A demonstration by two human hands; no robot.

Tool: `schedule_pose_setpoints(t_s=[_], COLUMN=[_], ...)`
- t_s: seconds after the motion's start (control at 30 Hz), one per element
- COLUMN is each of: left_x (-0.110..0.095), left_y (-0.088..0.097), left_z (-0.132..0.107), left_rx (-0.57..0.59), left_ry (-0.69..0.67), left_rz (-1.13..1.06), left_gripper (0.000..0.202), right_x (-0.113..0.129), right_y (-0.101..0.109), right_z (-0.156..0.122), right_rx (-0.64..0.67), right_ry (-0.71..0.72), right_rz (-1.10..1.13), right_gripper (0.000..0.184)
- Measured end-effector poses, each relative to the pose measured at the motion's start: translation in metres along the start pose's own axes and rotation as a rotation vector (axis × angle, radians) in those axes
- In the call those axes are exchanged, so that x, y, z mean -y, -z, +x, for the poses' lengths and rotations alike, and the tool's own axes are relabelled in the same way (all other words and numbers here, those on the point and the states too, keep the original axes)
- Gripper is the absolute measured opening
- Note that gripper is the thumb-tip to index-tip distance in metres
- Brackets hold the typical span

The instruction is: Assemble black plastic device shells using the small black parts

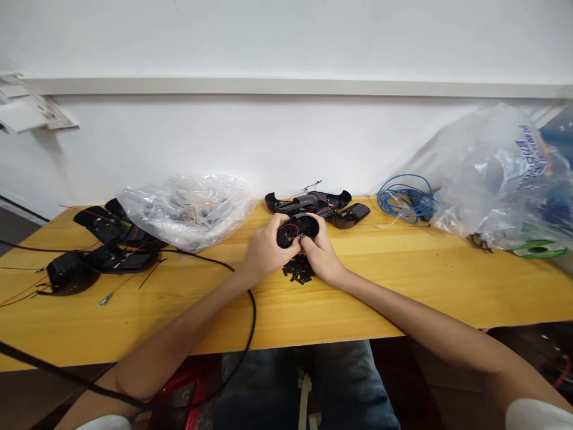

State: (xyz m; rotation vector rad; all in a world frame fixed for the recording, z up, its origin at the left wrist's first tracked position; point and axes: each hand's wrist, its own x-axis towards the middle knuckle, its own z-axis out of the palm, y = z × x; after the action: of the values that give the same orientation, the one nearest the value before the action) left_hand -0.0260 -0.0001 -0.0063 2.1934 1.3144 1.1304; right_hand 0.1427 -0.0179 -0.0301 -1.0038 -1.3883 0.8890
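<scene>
Between my two hands is a rounded black plastic housing [308, 225], its hollow side facing me, with a red wire inside. My left hand [270, 248] wraps its left side, thumb at the lower rim. My right hand [323, 252] grips the right side, and its thumb presses near the lower edge; whether a small part lies under the thumbs is hidden. Just below the hands lies a pile of small black parts [299, 270] on the yellow wooden table [286, 322]. Behind them, more black housings [313, 202] with thin wires rest near the wall.
Several black housings with wires [119, 260] lie at left, beside a clear plastic bag [190, 209]. A black cable [253, 310] loops across the table past my left forearm. At right are a blue wire coil [405, 200], a large plastic bag [496, 173] and a green spool [539, 248].
</scene>
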Motion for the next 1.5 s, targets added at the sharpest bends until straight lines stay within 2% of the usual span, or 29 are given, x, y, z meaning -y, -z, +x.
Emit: schedule_pose_setpoints(t_s=[0.07,0.17,0.27,0.4,0.6,0.83,0.93,1.0,1.07,1.17,1.3,1.4,1.5], left_x=[0.004,0.01,0.014,0.016,0.02,0.02,0.021,0.024,0.028,0.033,0.034,0.034,0.034], left_y=[0.001,0.006,0.011,0.013,0.016,0.017,0.019,0.02,0.021,0.019,0.015,0.013,0.011], left_z=[0.0,-0.003,-0.008,-0.013,-0.01,-0.01,-0.011,-0.013,-0.014,-0.014,-0.01,-0.007,-0.005], left_rx=[-0.011,-0.019,0.018,0.016,0.018,0.02,0.056,0.089,0.115,0.132,0.117,0.089,0.084], left_ry=[-0.042,-0.207,-0.337,-0.341,-0.391,-0.345,-0.393,-0.426,-0.423,-0.367,-0.281,-0.229,-0.213], left_rz=[-0.019,-0.007,0.089,0.202,0.294,0.161,0.067,0.017,0.001,0.004,-0.067,-0.138,-0.164], left_gripper=[0.04,0.052,0.067,0.068,0.055,0.048,0.05,0.053,0.054,0.049,0.043,0.043,0.046], right_x=[0.004,0.011,0.016,0.014,0.006,0.008,0.018,0.029,0.041,0.057,0.058,0.045,0.031], right_y=[0.001,0.006,0.014,0.024,0.027,0.025,0.028,0.04,0.065,0.117,0.182,0.208,0.215], right_z=[-0.001,-0.003,-0.005,-0.006,-0.007,-0.006,-0.003,-0.001,-0.002,-0.012,-0.037,-0.053,-0.059], right_rx=[0.019,0.088,0.179,0.29,0.351,0.302,0.195,0.077,-0.04,-0.183,-0.246,-0.213,-0.204], right_ry=[-0.038,-0.091,-0.021,0.078,0.066,0.122,0.134,0.136,0.153,0.195,0.138,0.109,0.064], right_rz=[0.016,0.051,0.042,0.003,0.026,-0.069,0.002,0.049,0.019,-0.24,-0.925,-1.383,-1.602], right_gripper=[0.051,0.055,0.071,0.078,0.078,0.075,0.069,0.063,0.057,0.053,0.055,0.054,0.055])
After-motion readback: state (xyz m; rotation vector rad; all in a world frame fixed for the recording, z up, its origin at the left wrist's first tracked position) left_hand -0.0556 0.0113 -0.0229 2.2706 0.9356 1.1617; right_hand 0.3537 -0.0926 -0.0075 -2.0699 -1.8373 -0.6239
